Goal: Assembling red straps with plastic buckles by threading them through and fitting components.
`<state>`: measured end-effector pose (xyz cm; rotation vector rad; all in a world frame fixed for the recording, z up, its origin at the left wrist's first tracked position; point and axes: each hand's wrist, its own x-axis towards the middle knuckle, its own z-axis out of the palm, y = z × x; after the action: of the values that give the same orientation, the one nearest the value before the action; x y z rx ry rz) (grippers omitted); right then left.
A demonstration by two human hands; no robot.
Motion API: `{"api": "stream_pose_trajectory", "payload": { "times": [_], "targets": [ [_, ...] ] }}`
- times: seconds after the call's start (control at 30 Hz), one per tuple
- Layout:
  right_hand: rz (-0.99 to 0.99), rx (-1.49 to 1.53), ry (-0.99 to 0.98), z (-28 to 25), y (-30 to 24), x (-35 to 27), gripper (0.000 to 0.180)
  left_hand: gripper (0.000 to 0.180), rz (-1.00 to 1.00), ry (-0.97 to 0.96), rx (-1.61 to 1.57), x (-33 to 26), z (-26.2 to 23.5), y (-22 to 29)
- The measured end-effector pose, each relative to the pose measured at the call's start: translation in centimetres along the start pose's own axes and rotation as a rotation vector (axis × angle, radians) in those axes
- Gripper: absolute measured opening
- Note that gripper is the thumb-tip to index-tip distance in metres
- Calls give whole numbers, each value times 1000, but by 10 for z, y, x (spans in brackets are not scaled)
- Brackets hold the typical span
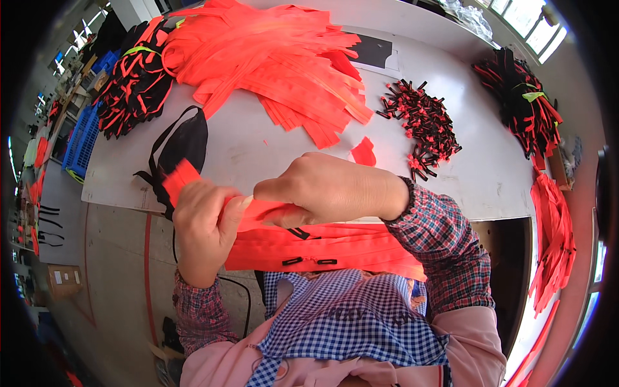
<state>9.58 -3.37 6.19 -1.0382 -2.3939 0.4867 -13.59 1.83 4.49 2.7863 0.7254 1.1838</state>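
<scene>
A bright orange-red zipper tape (253, 211) is stretched between my two hands above my lap. My left hand (205, 222) is closed on it, thumb pressed on top, and one end (180, 178) sticks out past the fingers, blurred. My right hand (325, 190) is bent over the tape at the other side, fingers curled and pinched on it; whether a slider sits inside the pinch is hidden. Across my lap lie more orange-red zipper tapes (380, 248), with black zipper pulls (327, 262) showing on them.
On the white table (251, 138) rest a big heap of orange-red tapes (271, 61), a pile of sliders with black pulls (429, 126), a tape scrap (364, 152) and a black pouch (184, 145). Black-and-orange bundles (132, 80) stand at left and right. Tapes (553, 235) hang at the right.
</scene>
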Motion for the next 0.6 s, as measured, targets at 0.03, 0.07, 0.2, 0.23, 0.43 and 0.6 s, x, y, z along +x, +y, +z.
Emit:
{"api": "stream_pose_trajectory", "payload": {
  "times": [0.03, 0.07, 0.2, 0.23, 0.43, 0.6],
  "targets": [
    [26, 42, -35, -5, 3, -4, 25, 18, -48, -10, -30, -3, 1, 1],
    [57, 87, -68, -13, 7, -13, 26, 25, -100, -33, -58, -7, 3, -1],
    [325, 278, -246, -52, 31, -70, 32, 36, -247, 88, -93, -31, 5, -25],
    [469, 304, -282, -60, 33, -88, 33, 36, -251, 36, -76, -35, 6, -30],
    [713, 259, -353, -48, 28, -146, 23, 26, -176, -321, -155, -34, 56, -6],
    [455, 170, -247, 5, 8, -137, 28, 32, 111, -510, -463, -35, 107, 52]
  ]
}}
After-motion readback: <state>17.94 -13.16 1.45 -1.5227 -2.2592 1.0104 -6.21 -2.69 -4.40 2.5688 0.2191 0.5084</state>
